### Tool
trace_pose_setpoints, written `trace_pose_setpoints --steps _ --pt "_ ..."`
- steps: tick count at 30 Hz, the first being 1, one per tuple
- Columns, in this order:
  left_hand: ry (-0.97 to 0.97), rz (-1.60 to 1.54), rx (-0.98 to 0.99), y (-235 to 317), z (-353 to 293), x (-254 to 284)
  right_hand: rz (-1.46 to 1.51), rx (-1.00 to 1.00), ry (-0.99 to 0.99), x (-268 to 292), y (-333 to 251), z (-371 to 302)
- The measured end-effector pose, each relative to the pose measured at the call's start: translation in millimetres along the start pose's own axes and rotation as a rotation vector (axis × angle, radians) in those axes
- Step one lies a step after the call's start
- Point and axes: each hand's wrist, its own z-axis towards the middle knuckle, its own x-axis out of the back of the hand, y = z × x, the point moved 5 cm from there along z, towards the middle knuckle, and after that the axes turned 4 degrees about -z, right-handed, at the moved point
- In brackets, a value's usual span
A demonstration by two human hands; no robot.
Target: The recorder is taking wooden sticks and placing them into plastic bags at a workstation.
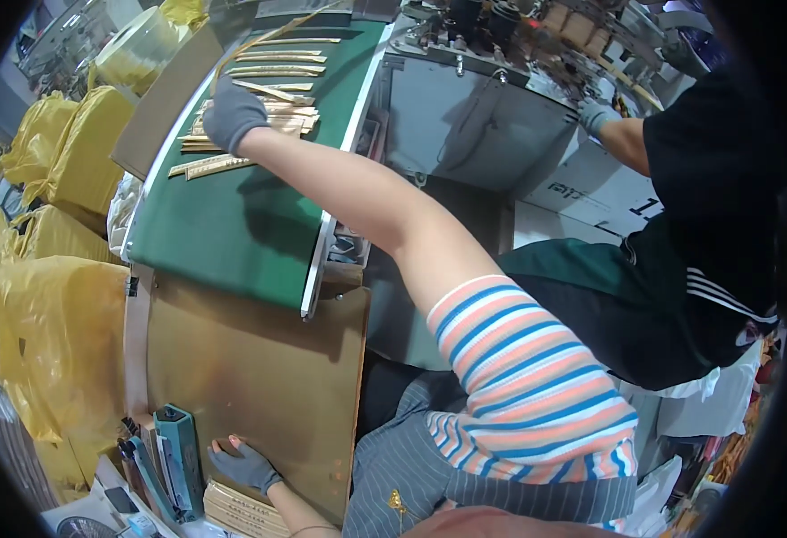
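Note:
My right hand (234, 117), in a grey glove, reaches over the green conveyor belt (223, 238). Its fingers are closed near one end of a long, thin tan strip (272, 34) that slants up and away to the right. Below and around this hand lies a loose pile of flat tan strips (290, 117) with printed marks; several more lie crosswise farther up the belt. My left hand (245, 462), gloved with bare fingertips, lies with fingers apart on the brown board (259, 377). Beside it is a neat stack of similar tan strips (245, 509).
A teal device (178, 457) stands left of my left hand. Yellow plastic-wrapped bundles (61, 332) line the left side, with a cardboard flap (165, 108) along the belt. At right, a co-worker in black (707, 170) has a gloved hand (595, 117) at a machine.

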Motion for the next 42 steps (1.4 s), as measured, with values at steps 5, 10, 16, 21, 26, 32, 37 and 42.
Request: trace_pose_setpoints --steps 5,10,16,21,26,32,37,42 --pt "0.028 0.013 -0.027 -5 1 -3 0.005 -0.051 -0.102 -14 -16 -17" --pt "0.033 0.014 -0.018 -7 2 -6 -0.018 -0.042 -0.086 -10 -11 -32" --pt "0.042 -0.004 -0.012 -8 1 -4 -0.003 -0.033 -0.099 7 -9 -35" --pt "0.040 0.011 0.006 -9 1 -4 -0.041 -0.016 -0.108 14 -11 -34" --pt "0.056 0.028 -0.026 -13 1 -6 -0.030 0.007 -0.112 10 -10 -44" --pt "0.043 0.035 -0.014 -7 2 -4 0.068 -0.035 -0.178 -18 14 -75" --pt "0.042 0.035 -0.015 -8 2 -5 0.002 -0.042 -0.161 -32 43 -89" --pt "0.049 0.009 -0.028 -9 2 -5 -0.027 0.020 -0.144 -30 36 -94"
